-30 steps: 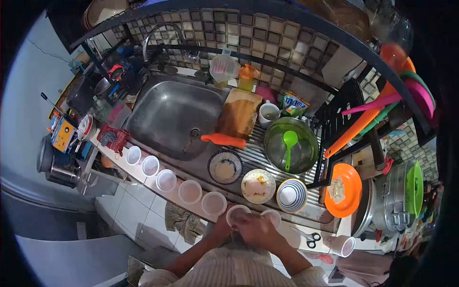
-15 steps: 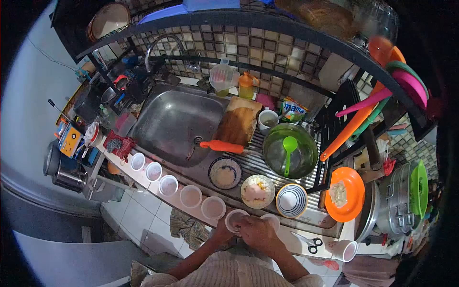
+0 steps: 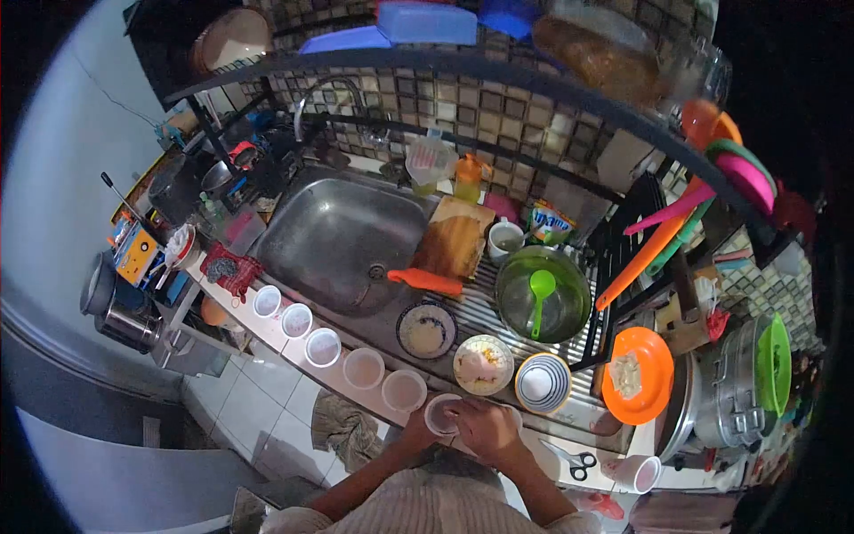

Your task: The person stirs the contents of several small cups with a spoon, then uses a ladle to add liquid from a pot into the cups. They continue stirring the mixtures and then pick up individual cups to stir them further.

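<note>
My left hand (image 3: 420,431) is closed around the left side of a small translucent plastic cup (image 3: 440,415) at the counter's front edge. Over the right part of that cup's rim, my right hand (image 3: 487,432) is bent with its fingers pressed together; whatever they pinch is hidden. More plastic cups (image 3: 363,368) stand in a row to the left, several with pale pinkish contents. One further cup is mostly covered by my right hand. Behind the hands are a patterned bowl of pale food (image 3: 483,365), a striped bowl (image 3: 542,384) and a dark-rimmed bowl (image 3: 425,329).
Black-handled scissors (image 3: 576,461) and a tipped stack of cups (image 3: 636,473) lie to the right. An orange plate (image 3: 639,384) holds pale pieces. Behind are a steel sink (image 3: 342,236), an orange-handled knife (image 3: 425,281), a cutting board (image 3: 455,236) and a pot (image 3: 556,316) with a green spoon.
The view has shifted slightly, so the scene sits a little lower and more of the shelf shows. Both hands stay at the same cup, the right fingers slightly changed in pose.
</note>
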{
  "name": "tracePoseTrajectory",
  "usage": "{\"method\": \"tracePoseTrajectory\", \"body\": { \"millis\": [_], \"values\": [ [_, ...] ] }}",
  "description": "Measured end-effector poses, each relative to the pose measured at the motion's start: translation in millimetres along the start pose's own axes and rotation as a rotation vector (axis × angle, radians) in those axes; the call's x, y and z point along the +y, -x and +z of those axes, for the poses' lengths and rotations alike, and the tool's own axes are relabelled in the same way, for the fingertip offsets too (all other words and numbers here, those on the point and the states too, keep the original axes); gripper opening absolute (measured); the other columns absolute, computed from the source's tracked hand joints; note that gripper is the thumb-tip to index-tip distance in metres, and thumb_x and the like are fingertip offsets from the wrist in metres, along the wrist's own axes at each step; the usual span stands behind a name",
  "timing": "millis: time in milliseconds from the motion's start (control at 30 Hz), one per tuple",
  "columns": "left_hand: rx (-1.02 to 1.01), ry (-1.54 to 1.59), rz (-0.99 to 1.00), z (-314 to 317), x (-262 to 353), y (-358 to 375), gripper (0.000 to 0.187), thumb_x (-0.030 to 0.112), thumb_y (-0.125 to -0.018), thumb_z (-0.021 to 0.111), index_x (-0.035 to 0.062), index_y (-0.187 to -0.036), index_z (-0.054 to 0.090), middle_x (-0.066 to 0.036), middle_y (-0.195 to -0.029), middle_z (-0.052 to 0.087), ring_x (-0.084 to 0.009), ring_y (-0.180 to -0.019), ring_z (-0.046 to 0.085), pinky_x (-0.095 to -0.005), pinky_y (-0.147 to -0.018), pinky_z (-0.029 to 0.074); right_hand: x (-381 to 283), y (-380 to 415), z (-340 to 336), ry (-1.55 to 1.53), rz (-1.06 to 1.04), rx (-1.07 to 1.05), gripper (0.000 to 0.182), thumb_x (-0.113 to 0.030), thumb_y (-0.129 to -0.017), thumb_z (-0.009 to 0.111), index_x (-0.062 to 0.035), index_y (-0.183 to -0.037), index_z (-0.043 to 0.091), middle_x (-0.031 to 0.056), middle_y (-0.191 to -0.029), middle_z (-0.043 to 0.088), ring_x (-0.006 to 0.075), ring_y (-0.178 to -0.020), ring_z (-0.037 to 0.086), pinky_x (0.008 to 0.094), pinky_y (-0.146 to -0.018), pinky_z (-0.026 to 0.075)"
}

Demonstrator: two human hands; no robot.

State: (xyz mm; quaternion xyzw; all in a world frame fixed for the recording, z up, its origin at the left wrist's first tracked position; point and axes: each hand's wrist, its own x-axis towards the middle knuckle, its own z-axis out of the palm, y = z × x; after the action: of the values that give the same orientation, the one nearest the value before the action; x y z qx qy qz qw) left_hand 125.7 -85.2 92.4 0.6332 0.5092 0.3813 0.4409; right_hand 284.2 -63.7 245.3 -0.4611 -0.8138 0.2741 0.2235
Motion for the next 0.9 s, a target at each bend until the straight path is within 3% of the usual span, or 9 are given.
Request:
{"method": "tracePoseTrajectory", "body": {
  "millis": [267,333,367,433,533,633,733,800,900],
  "values": [
    [-0.062,0.017,-0.018,-9,27,1,0.047,0.017,-0.073,0.069,0.0036,-0.112,0.048,-0.012,-0.107,0.056,-0.0238,-0.100,0.055,-0.0361,-0.086,0.043,-2,-6,0,0.005,-0.177,-0.086,0.017,-0.020,-0.077,0.058,-0.0114,-0.091,0.064,0.0106,-0.084,0.064,0.0304,-0.072,0.061,0.0396,-0.062,0.050],
    [0.045,-0.040,0.255,-7,26,-2,0.045,0.016,-0.072,0.069,0.0030,-0.111,0.049,-0.011,-0.105,0.056,-0.0243,-0.099,0.055,-0.0363,-0.085,0.043,-6,-5,-1,0.148,-0.120,-0.180,0.019,-0.025,-0.078,0.056,-0.0125,-0.092,0.063,0.0112,-0.084,0.063,0.0316,-0.072,0.061,0.0413,-0.062,0.049],
    [0.055,-0.043,0.272,-8,25,-7,0.045,0.016,-0.072,0.069,0.0030,-0.111,0.049,-0.011,-0.105,0.056,-0.0243,-0.099,0.055,-0.0363,-0.085,0.043,-4,-6,-1,0.122,-0.116,-0.192,0.022,-0.028,-0.079,0.055,-0.0121,-0.093,0.062,0.0121,-0.084,0.063,0.0317,-0.073,0.061,0.0420,-0.063,0.049],
    [0.033,0.075,0.119,-9,37,1,0.043,0.014,-0.072,0.068,0.0030,-0.109,0.051,-0.012,-0.103,0.057,-0.0246,-0.099,0.055,-0.0366,-0.084,0.043,-12,-6,-6,0.125,-0.112,-0.183,0.022,-0.027,-0.079,0.055,-0.0124,-0.093,0.063,0.0118,-0.084,0.063,0.0318,-0.074,0.061,0.0422,-0.064,0.049],
    [0.064,0.037,0.083,-7,34,-3,0.040,0.014,-0.072,0.067,0.0032,-0.108,0.052,-0.012,-0.103,0.057,-0.0255,-0.099,0.055,-0.0380,-0.084,0.043,-21,-10,-10,0.217,-0.079,-0.236,0.019,-0.025,-0.078,0.055,-0.0129,-0.092,0.063,0.0113,-0.085,0.063,0.0318,-0.075,0.061,0.0421,-0.064,0.049],
    [0.054,-0.044,0.141,-8,28,-3,0.040,0.016,-0.072,0.066,0.0034,-0.108,0.053,-0.013,-0.105,0.057,-0.0275,-0.102,0.054,-0.0383,-0.086,0.041,-13,-17,-2,0.088,-0.245,-0.199,0.020,-0.023,-0.079,0.054,-0.0136,-0.094,0.062,0.0106,-0.087,0.064,0.0311,-0.077,0.062,0.0418,-0.065,0.050],
    [-0.102,0.342,0.055,-6,5,1,0.044,0.020,-0.069,0.068,0.0035,-0.108,0.055,-0.014,-0.111,0.054,-0.0295,-0.105,0.051,-0.0393,-0.090,0.039,-33,-34,-14,0.270,-0.179,-0.431,0.022,-0.021,-0.079,0.052,-0.0136,-0.098,0.060,0.0094,-0.088,0.064,0.0296,-0.079,0.062,0.0429,-0.066,0.050],
    [-0.025,0.263,0.079,-4,14,4,0.046,0.021,-0.067,0.069,0.0037,-0.108,0.056,-0.014,-0.114,0.053,-0.0299,-0.107,0.050,-0.0396,-0.092,0.037,-45,-42,-20,0.299,-0.170,-0.628,0.024,-0.021,-0.079,0.052,-0.0146,-0.102,0.059,0.0090,-0.087,0.065,0.0283,-0.082,0.063,0.0436,-0.066,0.050],
    [0.054,0.149,0.127,-3,18,-2,0.051,0.021,-0.063,0.072,0.0040,-0.109,0.056,-0.014,-0.118,0.050,-0.0303,-0.109,0.049,-0.0404,-0.095,0.035,-36,-40,-18,0.378,-0.287,-0.619,0.025,-0.024,-0.080,0.052,-0.0152,-0.102,0.059,0.0099,-0.087,0.064,0.0278,-0.081,0.063,0.0437,-0.065,0.050]
  ]
}}
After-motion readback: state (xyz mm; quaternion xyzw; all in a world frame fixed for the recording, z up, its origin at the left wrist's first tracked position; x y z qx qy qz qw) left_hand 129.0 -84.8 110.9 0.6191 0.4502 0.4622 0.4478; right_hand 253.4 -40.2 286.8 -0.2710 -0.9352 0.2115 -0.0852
